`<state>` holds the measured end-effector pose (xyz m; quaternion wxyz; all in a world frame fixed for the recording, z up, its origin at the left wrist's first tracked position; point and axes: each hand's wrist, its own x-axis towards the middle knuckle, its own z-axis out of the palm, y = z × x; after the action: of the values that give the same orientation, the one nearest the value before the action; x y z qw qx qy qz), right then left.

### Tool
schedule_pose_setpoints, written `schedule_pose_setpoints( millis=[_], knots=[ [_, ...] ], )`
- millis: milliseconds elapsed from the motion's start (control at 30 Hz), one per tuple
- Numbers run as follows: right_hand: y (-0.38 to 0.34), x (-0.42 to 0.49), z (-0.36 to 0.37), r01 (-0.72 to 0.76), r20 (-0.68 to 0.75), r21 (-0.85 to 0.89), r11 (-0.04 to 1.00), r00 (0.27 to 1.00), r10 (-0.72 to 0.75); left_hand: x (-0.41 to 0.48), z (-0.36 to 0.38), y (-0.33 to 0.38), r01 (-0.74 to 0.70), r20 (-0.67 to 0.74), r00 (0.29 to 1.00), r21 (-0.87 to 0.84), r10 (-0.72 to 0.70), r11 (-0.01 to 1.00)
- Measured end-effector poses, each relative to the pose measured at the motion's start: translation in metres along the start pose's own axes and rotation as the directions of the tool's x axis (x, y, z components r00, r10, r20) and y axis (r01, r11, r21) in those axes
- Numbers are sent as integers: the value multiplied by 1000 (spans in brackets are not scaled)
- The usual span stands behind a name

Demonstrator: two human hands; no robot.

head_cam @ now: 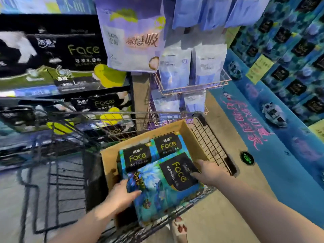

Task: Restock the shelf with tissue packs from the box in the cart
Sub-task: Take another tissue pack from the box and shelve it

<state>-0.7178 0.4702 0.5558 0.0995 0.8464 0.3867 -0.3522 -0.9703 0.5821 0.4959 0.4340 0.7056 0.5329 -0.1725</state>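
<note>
Left hand [122, 193] is curled round the near-left edge of a large blue-green floral plastic tissue pack [157, 195]; right hand [208, 172] is clasped on its right side. The pack is held tilted at the near end of the brown cardboard box [109, 162] in the wire cart [210, 142]. Lifting-out is judged under way; next it must be raised clear and carried to the dark shelf [26, 92], far left.

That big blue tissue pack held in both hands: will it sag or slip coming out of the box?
Probably light for its bulk: the tissue pack looks like soft film-wrapped paper. The glossy wrap may be slippery, so the left hand and right hand gripping opposite edges seems sensible. It may flex slightly mid-span.
</note>
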Motion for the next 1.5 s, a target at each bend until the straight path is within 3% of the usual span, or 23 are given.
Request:
schedule_pose_setpoints(
  millis=[167, 333, 433, 700, 867, 1067, 1267, 1400, 1500],
  knots=[
    [13, 44, 8, -20, 132, 127, 992, 991, 3, 6, 25, 8, 216, 1, 974, -299, -226, 929],
    [28, 70, 29, -6, 212, 399, 917, 973, -86, 16, 53, 15, 288, 15, 938, -591, -347, 753],
    [32, 74, 38, -10, 218, 537, 843, 968, -127, 23, 64, 14, 316, -22, 905, -632, -424, 708],
    [31, 70, 26, 48, 189, 607, 793, 961, -203, 9, 75, 13, 199, -161, 871, -748, -464, 633],
    [10, 59, -8, 242, 93, 560, 792, 932, -351, -44, 45, 46, 86, -309, 811, -776, -496, 625],
    [-39, 33, -45, 514, 2, 436, 739, 821, -572, -103, 16, 46, -86, -481, 699, -791, -529, 606],
    [-103, -25, -62, 713, 2, 354, 605, 646, -763, -187, 8, 20, -188, -551, 517, -820, -656, 540],
    [-147, -74, -64, 825, 10, 246, 508, 522, -853, -244, 6, 0, -262, -618, 339, -786, -710, 560],
    [-178, -112, -60, 881, 25, 200, 430, 434, -901, -285, 2, -19, -301, -648, 244, -757, -721, 579]
  ],
)
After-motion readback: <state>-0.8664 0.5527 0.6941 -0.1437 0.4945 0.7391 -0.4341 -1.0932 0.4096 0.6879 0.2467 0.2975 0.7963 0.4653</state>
